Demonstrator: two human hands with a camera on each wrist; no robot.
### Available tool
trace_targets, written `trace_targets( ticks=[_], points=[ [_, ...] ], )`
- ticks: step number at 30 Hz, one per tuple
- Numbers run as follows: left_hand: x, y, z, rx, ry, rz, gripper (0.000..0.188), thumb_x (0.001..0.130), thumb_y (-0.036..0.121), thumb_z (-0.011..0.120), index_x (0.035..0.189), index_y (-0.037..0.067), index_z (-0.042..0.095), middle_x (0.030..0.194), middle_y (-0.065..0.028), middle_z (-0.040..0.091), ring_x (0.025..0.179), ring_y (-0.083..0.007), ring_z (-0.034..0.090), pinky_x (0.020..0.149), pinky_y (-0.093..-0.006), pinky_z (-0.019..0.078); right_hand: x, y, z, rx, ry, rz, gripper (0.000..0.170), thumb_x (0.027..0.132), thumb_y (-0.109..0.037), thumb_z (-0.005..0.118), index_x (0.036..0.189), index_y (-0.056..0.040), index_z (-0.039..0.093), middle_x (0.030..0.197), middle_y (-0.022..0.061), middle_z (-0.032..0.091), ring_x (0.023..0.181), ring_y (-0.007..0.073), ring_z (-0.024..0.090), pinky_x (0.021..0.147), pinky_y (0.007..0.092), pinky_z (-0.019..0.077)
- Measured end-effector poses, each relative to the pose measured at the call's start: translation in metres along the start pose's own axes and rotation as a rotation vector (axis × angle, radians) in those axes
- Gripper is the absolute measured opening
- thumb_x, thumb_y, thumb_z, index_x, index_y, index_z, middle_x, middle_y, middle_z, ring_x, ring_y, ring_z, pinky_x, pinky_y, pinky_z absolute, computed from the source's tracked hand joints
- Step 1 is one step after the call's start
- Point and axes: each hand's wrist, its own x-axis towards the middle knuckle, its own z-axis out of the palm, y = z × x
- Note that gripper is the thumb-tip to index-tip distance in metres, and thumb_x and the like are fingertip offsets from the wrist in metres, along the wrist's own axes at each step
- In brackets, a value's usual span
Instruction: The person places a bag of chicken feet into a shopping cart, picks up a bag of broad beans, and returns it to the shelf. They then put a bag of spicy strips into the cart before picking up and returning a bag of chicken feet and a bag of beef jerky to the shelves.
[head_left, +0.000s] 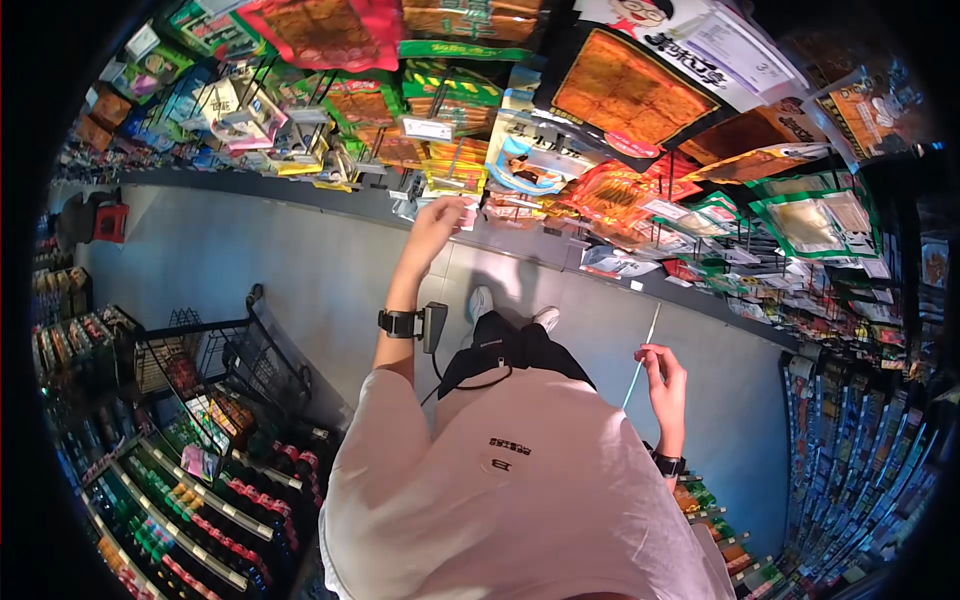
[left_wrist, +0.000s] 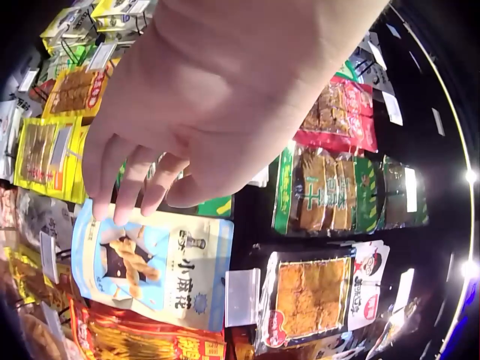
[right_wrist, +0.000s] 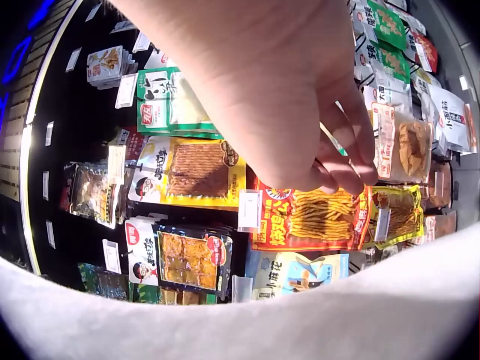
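My left hand (head_left: 432,235) is raised at the rack front, its fingertips beside a small pink-and-white card (head_left: 469,213) in the head view. Seen from the left wrist, the fingers (left_wrist: 129,196) are loosely bent over the top of a pale blue snack bag (left_wrist: 154,262), and nothing shows between them. Lower down on the other side, my right hand (head_left: 667,388) pinches a thin, pale white-and-teal stick (head_left: 635,378) between thumb and fingers. A sliver of that stick (right_wrist: 339,148) shows between the fingers in the right wrist view; the rest is hidden.
Packaged snacks hang on hooks along the rack, among them a red-and-yellow bag (right_wrist: 309,219) and a black-framed pack (head_left: 632,95). Price tags (head_left: 427,128) project in front. A shopping cart (head_left: 215,350) stands behind on the left, near shelves of bottles (head_left: 190,500). A red stool (head_left: 110,222) is farther off.
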Motion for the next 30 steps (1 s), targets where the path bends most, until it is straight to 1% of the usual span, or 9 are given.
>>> trace_targets(
  ticks=[8, 12, 14, 18, 21, 23, 25, 28, 30],
  points=[
    [-0.037, 0.023, -0.109, 0.12, 0.174, 0.101, 0.032, 0.106, 0.028, 0.055, 0.122, 0.003, 0.067, 0.106, -0.0052, 0.072, 0.1, -0.0135, 0.067, 0.091, -0.0285, 0.0511, 0.008, -0.012, 0.021, -0.04, -0.086, -0.022, 0.021, 0.106, -0.012, 0.054, 0.115, 0.0008, 0.067, 0.097, 0.0093, 0.074, 0.094, 0.0149, 0.068, 0.088, 0.0299, 0.0525],
    [-0.078, 0.066, -0.145, 0.184, 0.381, 0.137, 0.031, 0.106, 0.028, 0.055, 0.123, 0.004, 0.068, 0.109, -0.0061, 0.073, 0.102, -0.0141, 0.068, 0.092, -0.0277, 0.0498, 0.012, -0.013, 0.026, -0.035, -0.131, -0.068, 0.02, 0.106, -0.012, 0.054, 0.115, 0.0003, 0.067, 0.097, 0.0086, 0.074, 0.094, 0.0145, 0.068, 0.087, 0.0295, 0.052],
    [-0.102, 0.086, -0.152, 0.193, 0.477, 0.19, 0.03, 0.107, 0.024, 0.055, 0.12, 0.001, 0.068, 0.107, -0.0063, 0.074, 0.094, -0.0105, 0.066, 0.085, -0.0249, 0.0501, 0.016, -0.014, 0.027, -0.03, -0.149, -0.082, 0.02, 0.106, -0.012, 0.054, 0.115, 0.0001, 0.067, 0.097, 0.0083, 0.074, 0.093, 0.0145, 0.067, 0.086, 0.0295, 0.0518],
    [-0.148, 0.115, -0.15, 0.217, 0.63, 0.232, 0.032, 0.107, 0.026, 0.055, 0.123, 0.001, 0.068, 0.107, -0.0064, 0.073, 0.1, -0.0128, 0.067, 0.093, -0.0285, 0.0514, 0.025, -0.009, 0.022, -0.005, -0.194, -0.138, 0.02, 0.106, -0.012, 0.054, 0.115, 0.0004, 0.067, 0.097, 0.0084, 0.073, 0.093, 0.0146, 0.067, 0.086, 0.0298, 0.0522],
    [-0.177, 0.119, -0.133, 0.235, 0.634, 0.239, 0.032, 0.107, 0.026, 0.055, 0.122, 0.0, 0.067, 0.104, -0.0056, 0.072, 0.1, -0.0133, 0.066, 0.093, -0.0288, 0.0514, 0.033, -0.004, 0.013, -0.001, -0.233, -0.171, 0.02, 0.106, -0.012, 0.054, 0.115, 0.0008, 0.067, 0.097, 0.0082, 0.073, 0.093, 0.0148, 0.068, 0.086, 0.0299, 0.0524],
    [-0.192, 0.109, -0.118, 0.231, 0.583, 0.231, 0.032, 0.108, 0.026, 0.055, 0.122, 0.0, 0.067, 0.101, -0.0046, 0.072, 0.099, -0.0135, 0.066, 0.094, -0.0288, 0.0514, 0.037, 0.001, 0.007, 0.004, -0.26, -0.194, 0.02, 0.106, -0.012, 0.054, 0.115, 0.0011, 0.067, 0.097, 0.0081, 0.073, 0.092, 0.0148, 0.068, 0.086, 0.0301, 0.0526],
    [-0.204, 0.081, -0.107, 0.255, 0.514, 0.132, 0.029, 0.107, 0.023, 0.054, 0.119, 0.0, 0.066, 0.095, -0.0019, 0.068, 0.097, -0.0135, 0.066, 0.087, -0.0269, 0.0507, 0.038, 0.003, 0.001, 0.016, -0.269, -0.204, 0.019, 0.105, -0.011, 0.055, 0.114, 0.0008, 0.068, 0.097, 0.0094, 0.074, 0.093, 0.0165, 0.07, 0.087, 0.0311, 0.054],
    [-0.225, 0.005, -0.101, 0.324, 0.381, -0.152, 0.031, 0.104, 0.025, 0.056, 0.117, 0.0, 0.067, 0.094, -0.0014, 0.066, 0.087, -0.012, 0.062, 0.077, -0.0266, 0.0482, 0.04, 0.012, -0.01, 0.015, -0.312, -0.231, 0.018, 0.104, -0.01, 0.056, 0.113, 0.0007, 0.068, 0.097, 0.01, 0.074, 0.094, 0.0173, 0.071, 0.088, 0.0315, 0.0546],
    [-0.249, -0.076, -0.109, 0.385, 0.231, -0.289, 0.033, 0.101, 0.027, 0.057, 0.117, 0.001, 0.067, 0.094, -0.002, 0.067, 0.08, -0.0116, 0.059, 0.075, -0.0287, 0.048, 0.039, 0.018, -0.018, 0.002, -0.358, -0.243, 0.019, 0.105, -0.01, 0.056, 0.113, 0.0011, 0.068, 0.097, 0.0094, 0.074, 0.093, 0.0163, 0.07, 0.087, 0.0309, 0.054]
  ],
)
